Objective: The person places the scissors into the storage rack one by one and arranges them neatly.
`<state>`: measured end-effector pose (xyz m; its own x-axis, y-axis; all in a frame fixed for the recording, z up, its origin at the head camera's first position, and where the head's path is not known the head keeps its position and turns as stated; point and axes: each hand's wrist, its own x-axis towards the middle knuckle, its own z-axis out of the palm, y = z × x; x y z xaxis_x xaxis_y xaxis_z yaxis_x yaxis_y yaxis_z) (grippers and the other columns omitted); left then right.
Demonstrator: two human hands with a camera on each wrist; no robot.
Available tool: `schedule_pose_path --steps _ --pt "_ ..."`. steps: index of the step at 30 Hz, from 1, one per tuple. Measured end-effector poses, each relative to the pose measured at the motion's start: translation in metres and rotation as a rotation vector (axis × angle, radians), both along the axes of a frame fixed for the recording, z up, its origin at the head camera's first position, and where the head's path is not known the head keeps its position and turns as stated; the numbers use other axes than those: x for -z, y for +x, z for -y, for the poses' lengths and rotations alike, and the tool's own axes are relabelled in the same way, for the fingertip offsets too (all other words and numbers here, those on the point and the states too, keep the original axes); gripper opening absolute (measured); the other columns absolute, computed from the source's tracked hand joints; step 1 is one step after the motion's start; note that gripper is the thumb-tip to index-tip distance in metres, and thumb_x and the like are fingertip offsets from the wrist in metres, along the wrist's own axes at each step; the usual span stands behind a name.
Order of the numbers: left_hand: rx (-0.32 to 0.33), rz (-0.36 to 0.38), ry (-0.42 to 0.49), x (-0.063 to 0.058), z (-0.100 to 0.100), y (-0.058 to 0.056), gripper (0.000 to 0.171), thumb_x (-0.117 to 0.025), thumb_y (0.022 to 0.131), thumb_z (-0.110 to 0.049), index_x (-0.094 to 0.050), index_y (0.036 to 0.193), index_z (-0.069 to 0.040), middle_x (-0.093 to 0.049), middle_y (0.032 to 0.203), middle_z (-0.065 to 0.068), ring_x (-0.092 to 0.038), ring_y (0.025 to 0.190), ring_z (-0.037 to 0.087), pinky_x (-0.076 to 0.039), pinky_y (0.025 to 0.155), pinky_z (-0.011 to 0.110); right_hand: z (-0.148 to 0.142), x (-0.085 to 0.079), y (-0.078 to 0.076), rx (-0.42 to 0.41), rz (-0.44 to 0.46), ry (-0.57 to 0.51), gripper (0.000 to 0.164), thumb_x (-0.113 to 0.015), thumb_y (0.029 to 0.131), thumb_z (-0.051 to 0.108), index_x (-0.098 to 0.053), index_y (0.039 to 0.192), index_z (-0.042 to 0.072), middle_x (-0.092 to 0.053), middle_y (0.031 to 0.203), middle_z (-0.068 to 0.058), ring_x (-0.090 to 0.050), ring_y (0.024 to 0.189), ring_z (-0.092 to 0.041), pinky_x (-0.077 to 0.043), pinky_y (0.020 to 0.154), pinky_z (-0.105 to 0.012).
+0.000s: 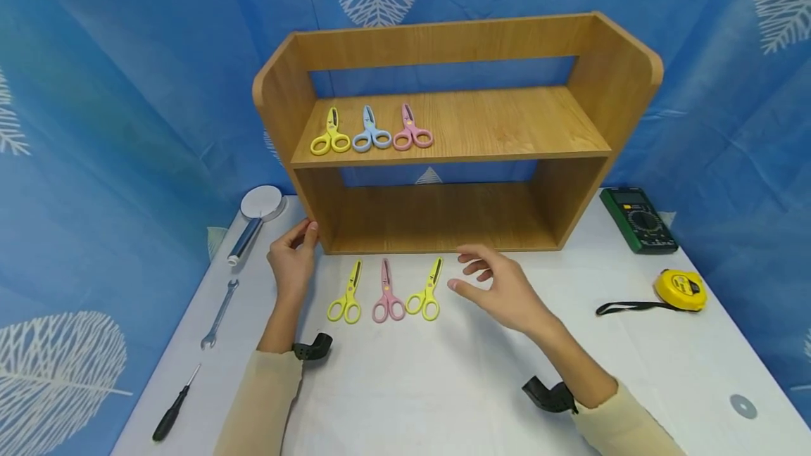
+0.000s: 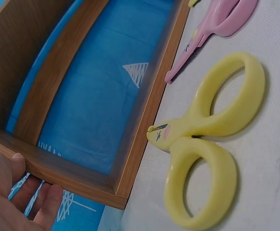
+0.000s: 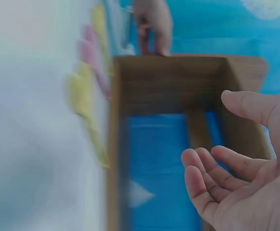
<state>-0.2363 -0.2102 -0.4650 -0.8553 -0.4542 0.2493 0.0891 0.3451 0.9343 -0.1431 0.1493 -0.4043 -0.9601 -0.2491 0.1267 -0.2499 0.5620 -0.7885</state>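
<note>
Left hand [image 1: 294, 259] on the Shelf, Right Hand [image 1: 503, 290] Free

From where I stand, the left hand grips the left side of the wooden shelf [image 1: 507, 122] near its bottom front corner, thumb at the front edge and fingers around the outside. The right hand hovers in front of the shelf holding nothing, its thumb well apart from its softly bent fingers.

The shelf stands upright at the back of the white table [image 1: 475, 400]. On its upper board, toward the left, 3 pairs of scissors lie in a row: yellow [image 1: 331, 135], blue [image 1: 370, 131] and pink [image 1: 410, 128]. Another 3 lie on the table just in front, tips toward the shelf: yellow [image 1: 350, 295], pink [image 1: 386, 292] and yellow [image 1: 429, 293]. The right hand is near the last, not touching it.

Over on the left I see a wrench [image 1: 219, 315] and a screwdriver [image 1: 171, 414]; on the right, a meter [image 1: 640, 222] and a yellow tape measure [image 1: 681, 290].
</note>
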Motion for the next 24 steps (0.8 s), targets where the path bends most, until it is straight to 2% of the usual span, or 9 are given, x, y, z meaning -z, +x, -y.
schedule_pose_path --steps 5,10,14,20,24 --pt "0.000 -0.005 -0.013 -0.001 0.000 -0.001 0.038 -0.071 0.098 -0.037 -0.075 0.125 -0.010 -0.078 0.115 0.012 -0.076 0.096 0.020 -0.057 0.074 0.008 0.018 0.041 0.004 -0.002 0.107 -0.005 0.062 -0.084 0.087 0.027 -0.059 0.140 0.007 -0.069 0.127 -0.011 -0.068 0.106 -0.022 -0.058 0.091 -0.042" --pt "0.006 -0.004 -0.006 0.000 -0.002 0.000 0.039 -0.070 0.099 -0.036 -0.074 0.127 -0.009 -0.077 0.117 0.013 -0.076 0.099 0.026 -0.057 0.075 0.007 0.031 0.067 0.000 0.027 0.188 0.035 0.066 -0.089 0.082 0.033 -0.062 0.135 0.006 -0.068 0.118 -0.005 -0.062 0.100 -0.017 -0.054 0.085 -0.035" --pt "0.014 -0.020 0.004 0.000 -0.002 0.000 0.038 -0.071 0.098 -0.034 -0.075 0.125 -0.007 -0.077 0.116 0.014 -0.075 0.098 0.025 -0.057 0.074 0.007 0.038 0.077 -0.003 0.059 0.210 0.070 0.064 -0.093 0.075 0.033 -0.066 0.126 0.006 -0.065 0.108 -0.001 -0.054 0.092 -0.016 -0.049 0.078 -0.031" --pt "0.011 -0.040 0.015 0.000 0.000 0.001 0.037 -0.072 0.097 -0.034 -0.075 0.123 -0.008 -0.077 0.115 0.013 -0.071 0.087 0.001 -0.057 0.073 0.008 0.046 0.084 -0.007 0.069 0.165 0.114 0.056 -0.098 0.068 0.030 -0.071 0.112 0.007 -0.064 0.099 0.000 -0.054 0.089 -0.015 -0.050 0.080 -0.032" --pt "0.010 -0.036 0.017 0.000 0.001 0.001 0.037 -0.072 0.097 -0.034 -0.075 0.124 -0.007 -0.077 0.116 0.014 -0.070 0.086 -0.002 -0.057 0.074 0.008 0.050 0.086 -0.008 0.105 0.133 0.142 0.047 -0.097 0.069 0.026 -0.072 0.104 0.007 -0.062 0.094 -0.001 -0.054 0.086 -0.016 -0.049 0.078 -0.032"
